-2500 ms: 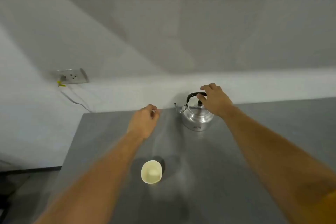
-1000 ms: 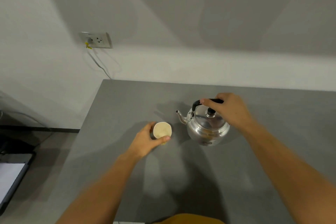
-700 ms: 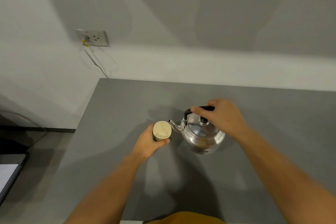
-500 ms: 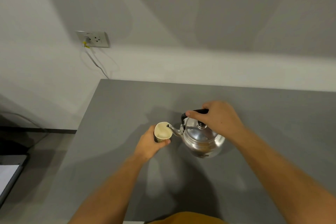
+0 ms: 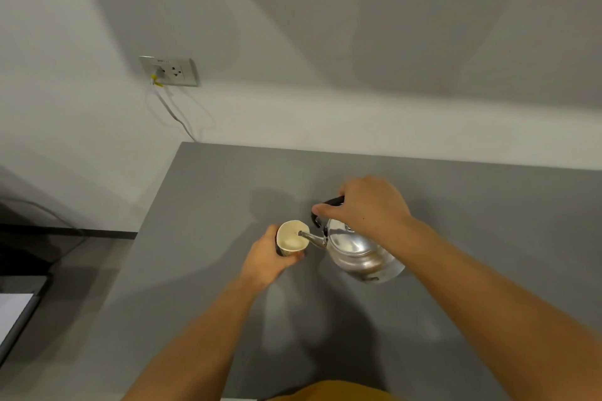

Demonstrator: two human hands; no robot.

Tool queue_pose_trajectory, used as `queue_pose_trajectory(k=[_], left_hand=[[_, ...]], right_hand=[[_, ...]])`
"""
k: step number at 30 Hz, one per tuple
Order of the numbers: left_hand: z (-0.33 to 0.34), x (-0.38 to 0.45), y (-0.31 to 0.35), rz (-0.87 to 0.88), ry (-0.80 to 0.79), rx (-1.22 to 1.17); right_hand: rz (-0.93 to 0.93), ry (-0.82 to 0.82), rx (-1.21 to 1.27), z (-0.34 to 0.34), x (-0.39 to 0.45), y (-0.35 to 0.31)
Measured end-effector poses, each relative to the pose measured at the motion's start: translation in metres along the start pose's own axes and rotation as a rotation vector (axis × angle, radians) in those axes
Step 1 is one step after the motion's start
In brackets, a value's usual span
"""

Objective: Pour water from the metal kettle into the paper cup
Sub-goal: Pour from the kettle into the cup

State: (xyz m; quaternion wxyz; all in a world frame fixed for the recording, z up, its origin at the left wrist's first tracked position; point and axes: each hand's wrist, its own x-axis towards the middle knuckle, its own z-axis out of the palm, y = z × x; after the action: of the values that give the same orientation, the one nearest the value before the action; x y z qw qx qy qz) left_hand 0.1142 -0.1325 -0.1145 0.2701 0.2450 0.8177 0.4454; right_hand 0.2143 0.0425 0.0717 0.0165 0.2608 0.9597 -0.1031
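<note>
A shiny metal kettle (image 5: 358, 251) with a black handle hangs tilted to the left above the grey table (image 5: 202, 198). My right hand (image 5: 368, 208) grips its handle from above. The spout tip reaches over the rim of a cream paper cup (image 5: 291, 239), which is lifted and leans slightly toward the kettle. My left hand (image 5: 268, 257) is wrapped around the cup's side from below left. I cannot make out a stream of water.
The table's left edge runs close to the cup, with floor beyond it. A wall socket (image 5: 169, 71) with a plugged cable sits on the white wall at the back left. A white-topped object (image 5: 13, 316) lies at the lower left.
The kettle has tipped further left and its spout has come over the cup's rim. My left hand has kept the cup raised beside it.
</note>
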Motion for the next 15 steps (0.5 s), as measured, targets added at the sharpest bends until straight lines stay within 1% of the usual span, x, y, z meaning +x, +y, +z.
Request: queue_pose_trajectory(k=[8,15], left_hand=[[-0.002,0.003,-0.002,-0.009,0.022,0.002],[0.000,0.008,-0.005,0.005,0.021,-0.002]], right_hand=[[-0.102,0.027,-0.132,0.001,0.006,-0.016],[-0.105,0.026,-0.156,0.003,0.010,-0.018]])
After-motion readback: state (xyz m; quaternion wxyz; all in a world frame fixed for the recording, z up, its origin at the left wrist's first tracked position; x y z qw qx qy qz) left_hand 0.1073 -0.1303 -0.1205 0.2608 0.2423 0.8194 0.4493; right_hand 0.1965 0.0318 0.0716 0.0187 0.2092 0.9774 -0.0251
